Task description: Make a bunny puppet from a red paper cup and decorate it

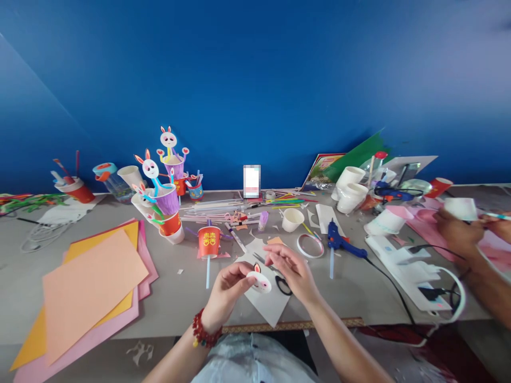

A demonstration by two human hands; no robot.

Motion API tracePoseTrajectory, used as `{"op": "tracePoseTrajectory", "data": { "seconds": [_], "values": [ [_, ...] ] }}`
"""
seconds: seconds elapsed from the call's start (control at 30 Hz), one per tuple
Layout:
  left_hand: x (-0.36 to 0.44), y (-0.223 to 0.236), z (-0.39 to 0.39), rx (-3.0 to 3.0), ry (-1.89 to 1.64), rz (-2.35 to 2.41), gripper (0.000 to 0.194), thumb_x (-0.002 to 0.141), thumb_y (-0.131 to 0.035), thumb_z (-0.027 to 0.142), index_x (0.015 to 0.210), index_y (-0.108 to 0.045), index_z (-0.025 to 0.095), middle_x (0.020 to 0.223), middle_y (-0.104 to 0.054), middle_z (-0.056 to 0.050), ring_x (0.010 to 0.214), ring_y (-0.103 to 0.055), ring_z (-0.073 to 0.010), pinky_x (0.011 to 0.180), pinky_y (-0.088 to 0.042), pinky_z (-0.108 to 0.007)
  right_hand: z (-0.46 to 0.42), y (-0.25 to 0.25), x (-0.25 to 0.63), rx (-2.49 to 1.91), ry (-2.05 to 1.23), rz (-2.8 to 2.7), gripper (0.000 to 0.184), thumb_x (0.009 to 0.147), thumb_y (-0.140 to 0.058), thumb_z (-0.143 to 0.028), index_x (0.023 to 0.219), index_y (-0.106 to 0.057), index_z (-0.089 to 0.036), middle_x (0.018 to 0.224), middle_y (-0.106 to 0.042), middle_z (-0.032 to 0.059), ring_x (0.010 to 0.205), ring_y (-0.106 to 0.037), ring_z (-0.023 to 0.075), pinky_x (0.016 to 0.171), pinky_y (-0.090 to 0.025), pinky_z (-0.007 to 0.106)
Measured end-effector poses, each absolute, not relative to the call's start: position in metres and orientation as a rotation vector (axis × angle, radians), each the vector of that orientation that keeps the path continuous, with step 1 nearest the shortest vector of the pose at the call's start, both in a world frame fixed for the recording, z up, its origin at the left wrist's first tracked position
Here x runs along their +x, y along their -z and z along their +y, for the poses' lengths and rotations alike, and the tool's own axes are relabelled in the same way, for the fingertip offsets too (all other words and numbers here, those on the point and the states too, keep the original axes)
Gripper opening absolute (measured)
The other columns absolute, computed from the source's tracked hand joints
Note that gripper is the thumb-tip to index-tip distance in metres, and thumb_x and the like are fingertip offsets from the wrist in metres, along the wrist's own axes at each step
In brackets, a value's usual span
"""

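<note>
My left hand pinches a white paper rabbit face by its left edge. One black-edged, pink-centred ear stands on top of the face, and pink marks show on its front. Just right of it, my right hand hovers with loosely bent fingers, and I see nothing held in them. Beneath both hands lies a sheet of white paper. Black-handled scissors rest on this sheet, partly covered by my right hand. Beyond my left hand, a red paper cup stands upside down on a pale blue straw.
Finished rabbit figures stand at the back left, near stacked coloured paper. To the right are a tape roll, a blue glue gun and a corded power strip. Another person's hand holds a white cup at far right.
</note>
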State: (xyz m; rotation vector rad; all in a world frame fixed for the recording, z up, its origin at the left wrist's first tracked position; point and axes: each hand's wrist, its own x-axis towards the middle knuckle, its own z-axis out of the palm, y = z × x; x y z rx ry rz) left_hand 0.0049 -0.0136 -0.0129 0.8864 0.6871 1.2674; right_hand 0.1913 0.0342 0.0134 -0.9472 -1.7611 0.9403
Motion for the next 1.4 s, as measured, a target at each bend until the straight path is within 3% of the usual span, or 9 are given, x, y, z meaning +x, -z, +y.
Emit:
{"op": "tracePoseTrajectory", "data": {
  "seconds": [0.17, 0.37, 0.5, 0.73, 1.4],
  "values": [
    [0.005, 0.01, -0.015, 0.917, -1.243, 0.706, 0.013, 0.085, -0.073, 0.026, 0.079, -0.07, 0.016, 0.08, -0.07, -0.004, 0.074, -0.06, -0.014, 0.071, -0.046, -0.024, 0.033, -0.025, 0.182, -0.828, -1.368, -1.721, 0.025, 0.089, -0.067, -0.042, 0.085, -0.071, -0.017, 0.08, -0.067, 0.0033, 0.074, -0.061, 0.0156, 0.065, -0.049, 0.025],
    [0.006, 0.01, -0.016, 0.925, -1.236, 0.733, 0.014, 0.083, -0.075, 0.029, 0.079, -0.07, 0.016, 0.08, -0.07, -0.005, 0.074, -0.06, -0.0144, 0.071, -0.046, -0.024, 0.032, -0.024, 0.179, -0.921, -1.57, -1.575, 0.021, 0.081, -0.072, -0.037, 0.078, -0.067, -0.017, 0.07, -0.063, -0.0004, 0.062, -0.056, 0.0115, 0.056, -0.043, 0.022],
    [0.009, 0.007, -0.017, 0.86, -1.28, 0.794, 0.017, 0.082, -0.076, 0.029, 0.076, -0.067, 0.016, 0.077, -0.067, -0.002, 0.072, -0.058, -0.0122, 0.07, -0.045, -0.023, 0.03, -0.021, 0.18, -1.022, -1.511, -1.506, 0.02, 0.078, -0.073, -0.034, 0.072, -0.064, -0.017, 0.066, -0.063, -0.0013, 0.057, -0.054, 0.0105, 0.053, -0.041, 0.022],
    [0.017, 0.003, -0.017, 0.725, -1.343, 0.87, 0.024, 0.08, -0.076, 0.032, 0.074, -0.059, 0.017, 0.074, -0.063, 0.001, 0.067, -0.053, -0.0106, 0.066, -0.042, -0.021, 0.024, -0.019, 0.182, -1.059, -1.441, -1.251, 0.028, 0.077, -0.076, -0.043, 0.07, -0.065, -0.018, 0.069, -0.068, 0.0015, 0.061, -0.062, 0.0136, 0.059, -0.052, 0.025],
    [0.022, 0.004, -0.016, 0.729, -1.351, 0.912, 0.024, 0.08, -0.076, 0.033, 0.076, -0.059, 0.017, 0.074, -0.064, 0.001, 0.068, -0.053, -0.0106, 0.066, -0.042, -0.021, 0.021, -0.02, 0.175, -1.055, -1.311, -1.296, 0.029, 0.079, -0.075, -0.041, 0.066, -0.061, -0.019, 0.063, -0.061, -0.0004, 0.057, -0.056, 0.0128, 0.053, -0.046, 0.023]
  ]
}}
